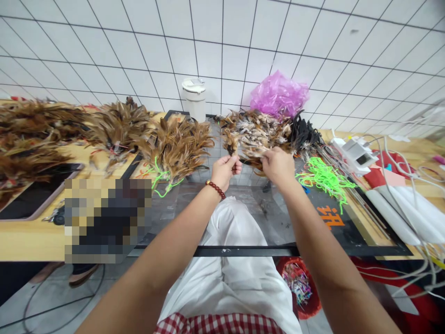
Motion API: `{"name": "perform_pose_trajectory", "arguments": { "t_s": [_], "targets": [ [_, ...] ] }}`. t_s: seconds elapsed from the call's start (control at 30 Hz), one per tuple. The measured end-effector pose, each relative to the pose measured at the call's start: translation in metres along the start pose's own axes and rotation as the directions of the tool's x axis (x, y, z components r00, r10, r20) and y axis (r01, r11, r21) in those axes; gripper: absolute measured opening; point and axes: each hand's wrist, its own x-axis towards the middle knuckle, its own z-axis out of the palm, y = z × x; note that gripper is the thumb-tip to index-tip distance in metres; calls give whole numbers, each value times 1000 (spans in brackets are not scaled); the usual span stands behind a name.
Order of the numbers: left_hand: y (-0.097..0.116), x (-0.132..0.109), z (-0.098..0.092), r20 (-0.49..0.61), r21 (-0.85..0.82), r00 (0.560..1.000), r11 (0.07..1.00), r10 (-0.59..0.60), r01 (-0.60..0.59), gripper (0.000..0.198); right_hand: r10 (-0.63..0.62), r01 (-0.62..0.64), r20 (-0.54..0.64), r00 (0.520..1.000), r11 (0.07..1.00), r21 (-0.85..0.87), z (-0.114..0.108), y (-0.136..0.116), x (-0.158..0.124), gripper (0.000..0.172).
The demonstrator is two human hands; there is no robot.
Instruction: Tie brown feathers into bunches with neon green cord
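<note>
Holding: the left hand (225, 170) and the right hand (278, 166) are raised side by side, near each other, both pinched on one small feather tuft (232, 141).
Left hand: fingers curled together, thumb and fingertips clamped on the lower stems; a bead bracelet (215, 189) sits on the wrist.
Right hand: fingers closed, knuckles up, clamped on the pale strands that run across from the left hand; which stems it grips cannot be told.
Tuft look: short and fluffy, rusty brown with darker tips and paler down at the base, fanning upward.
Tuft place: just above the left fingertips and just left of the right hand, in the air over the dark mat (347, 232).
Beyond the hands: a heap of mottled brown-and-white feathers (259, 127), with a pink bag (278, 93) behind it.
Left of the left hand: a brown feather bunch (177, 146) tied with a green cord (158, 178).
Right of the right hand: black feathers (304, 132), then a tangle of green cords (325, 176).
Beyond the left hand: a white cup (194, 97), well apart.
</note>
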Motion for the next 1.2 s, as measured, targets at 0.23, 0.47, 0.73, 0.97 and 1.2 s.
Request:
{"name": "perform_pose_trajectory", "arguments": {
  "t_s": [0.23,0.47,0.73,0.97,1.2],
  "targets": [
    [-2,2,-1,-13,-23,1000,1000,13,-13,16,32,-27,-67,997,996,81,16,11,-19,36],
    [-1,0,0,-24,-19,1000,1000,-1,1,13,-99,100,-55,994,995,20,13,-4,-20,28],
    [-2,1,0,-10,-5,1000,1000,11,-11,14,-188,189,112,976,982,-2,23,-22,-19,24],
    [0,-2,1,20,2,1000,1000,-17,17,14,151,-111,28,988,572,812,36,-19,-15,19],
    [-2,-4,4,38,107,999,994,-37,33,17,141,-368,377,916,-86,926,38,-30,-14,33]
  ]
}}
